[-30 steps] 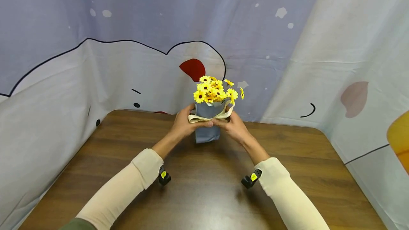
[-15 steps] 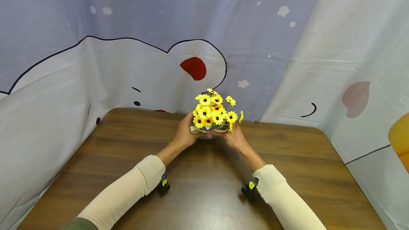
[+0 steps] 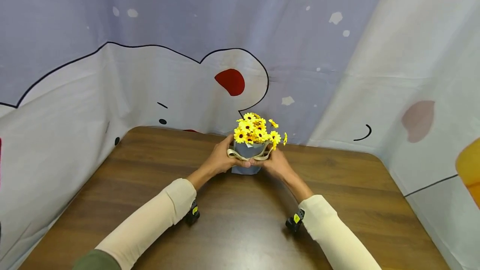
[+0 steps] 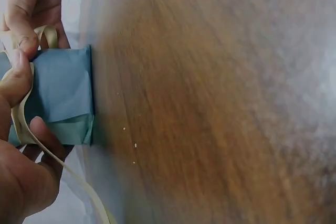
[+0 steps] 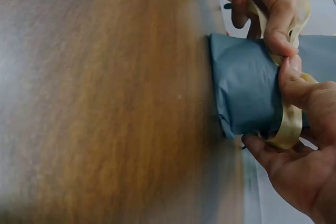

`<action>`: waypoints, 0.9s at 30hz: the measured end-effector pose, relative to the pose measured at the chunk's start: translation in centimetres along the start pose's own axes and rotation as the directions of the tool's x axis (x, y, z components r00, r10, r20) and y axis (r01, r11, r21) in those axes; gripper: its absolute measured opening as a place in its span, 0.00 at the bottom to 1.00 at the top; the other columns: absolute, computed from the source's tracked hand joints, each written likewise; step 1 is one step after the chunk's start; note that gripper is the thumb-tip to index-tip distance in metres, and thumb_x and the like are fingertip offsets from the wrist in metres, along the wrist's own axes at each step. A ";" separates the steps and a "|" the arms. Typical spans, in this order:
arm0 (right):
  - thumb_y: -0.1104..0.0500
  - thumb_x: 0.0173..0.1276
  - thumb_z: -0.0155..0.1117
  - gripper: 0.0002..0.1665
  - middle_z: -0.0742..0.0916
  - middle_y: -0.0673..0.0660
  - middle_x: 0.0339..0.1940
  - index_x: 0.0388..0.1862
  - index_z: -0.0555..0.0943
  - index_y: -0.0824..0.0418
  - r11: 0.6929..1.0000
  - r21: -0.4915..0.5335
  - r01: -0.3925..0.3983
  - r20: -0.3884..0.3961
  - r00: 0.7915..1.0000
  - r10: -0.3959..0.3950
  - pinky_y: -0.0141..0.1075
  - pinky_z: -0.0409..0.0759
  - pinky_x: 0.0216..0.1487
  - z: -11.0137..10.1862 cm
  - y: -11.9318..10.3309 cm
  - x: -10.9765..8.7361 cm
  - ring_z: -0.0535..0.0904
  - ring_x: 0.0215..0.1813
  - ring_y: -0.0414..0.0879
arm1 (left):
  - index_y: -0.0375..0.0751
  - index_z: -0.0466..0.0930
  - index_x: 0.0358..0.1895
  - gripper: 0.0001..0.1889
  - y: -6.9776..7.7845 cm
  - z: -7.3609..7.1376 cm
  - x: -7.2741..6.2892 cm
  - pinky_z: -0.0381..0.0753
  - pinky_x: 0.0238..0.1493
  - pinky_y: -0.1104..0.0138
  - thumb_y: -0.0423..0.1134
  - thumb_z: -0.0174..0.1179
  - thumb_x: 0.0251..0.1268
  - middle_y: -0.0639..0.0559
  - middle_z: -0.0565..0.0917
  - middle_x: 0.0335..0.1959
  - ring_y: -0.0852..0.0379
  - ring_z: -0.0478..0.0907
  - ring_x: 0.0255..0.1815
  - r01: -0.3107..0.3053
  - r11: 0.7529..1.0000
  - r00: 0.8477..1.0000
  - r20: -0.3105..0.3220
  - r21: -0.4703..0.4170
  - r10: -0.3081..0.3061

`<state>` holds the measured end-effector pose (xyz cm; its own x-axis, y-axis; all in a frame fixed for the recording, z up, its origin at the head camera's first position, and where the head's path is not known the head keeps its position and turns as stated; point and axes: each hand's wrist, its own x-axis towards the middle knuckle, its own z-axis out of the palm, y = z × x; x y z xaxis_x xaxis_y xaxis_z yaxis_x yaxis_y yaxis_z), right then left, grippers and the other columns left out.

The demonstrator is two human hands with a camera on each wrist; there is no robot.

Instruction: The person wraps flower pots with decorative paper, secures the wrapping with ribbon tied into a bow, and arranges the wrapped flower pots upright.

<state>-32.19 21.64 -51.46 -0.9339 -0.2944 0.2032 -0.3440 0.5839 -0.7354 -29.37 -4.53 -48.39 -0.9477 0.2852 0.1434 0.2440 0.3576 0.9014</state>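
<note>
A small bouquet stands near the back edge of the table, held between both hands. Its bright yellow flowers [image 3: 247, 129] with dark centres fan out over a blue-grey paper wrap [image 3: 245, 171]. A cream ribbon [image 3: 232, 153] circles the wrap, its loops spreading to both sides. My left hand [image 3: 220, 158] grips the wrap from the left, and my right hand [image 3: 278, 164] from the right. Both thumbs press on the ribbon at the front, their tips meeting at its middle. In the left wrist view, a loose ribbon tail [image 4: 79, 181] trails off the wrap [image 4: 60, 85].
The brown wooden table [image 3: 240, 228] extends on both sides and in front of the bouquet. Behind it hangs a printed cloth curtain [image 3: 168, 82], close to the table's back edge. Each wrist wears a small black camera [image 3: 295, 221].
From upright, the bouquet tips its flowers toward me at half a second ago, then rises back partly. It now sits lower in the head view, both hands still gripping it.
</note>
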 end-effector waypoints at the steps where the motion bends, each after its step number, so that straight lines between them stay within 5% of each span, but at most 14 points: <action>1: 0.34 0.62 0.88 0.45 0.92 0.64 0.57 0.66 0.84 0.61 1.000 -0.001 -0.009 -0.001 1.000 0.009 0.48 0.85 0.58 0.0 -0.1 -0.1 0.88 0.57 0.57 | 0.52 0.66 0.87 0.58 1.3 0.1 -0.6 0.80 0.26 0.62 0.49 0.92 0.53 0.36 0.84 0.68 0.53 0.77 0.25 0.040 0.999 0.999 0.002 0.007 -0.040; 10: 0.50 0.67 0.86 0.40 0.90 0.73 0.65 0.70 0.81 0.69 0.997 0.002 -0.071 0.024 0.997 0.071 0.62 0.82 0.70 -1.6 -6.4 -1.6 0.85 0.66 0.67 | 0.54 0.68 0.85 0.54 1.4 0.1 -0.6 0.77 0.23 0.63 0.44 0.91 0.55 0.40 0.83 0.68 0.54 0.74 0.22 0.048 0.999 0.998 -0.051 -0.004 -0.048; 22: 0.55 0.68 0.87 0.35 0.91 0.69 0.61 0.67 0.82 0.69 0.993 0.039 -0.112 0.005 0.994 0.112 0.54 0.83 0.68 -0.4 -5.6 -2.4 0.86 0.63 0.61 | 0.52 0.65 0.87 0.56 0.2 0.8 -1.1 0.82 0.23 0.61 0.46 0.90 0.58 0.40 0.83 0.72 0.54 0.79 0.24 0.029 1.000 0.999 -0.032 0.006 -0.028; 27: 0.57 0.69 0.86 0.34 0.91 0.69 0.62 0.67 0.82 0.70 0.991 0.074 -0.111 -0.002 0.994 0.111 0.53 0.83 0.68 0.2 -5.6 -2.9 0.86 0.63 0.60 | 0.52 0.63 0.89 0.56 -0.2 0.8 -1.7 0.85 0.46 0.64 0.48 0.88 0.60 0.42 0.80 0.79 0.57 0.83 0.45 0.029 0.999 0.999 -0.037 0.027 -0.028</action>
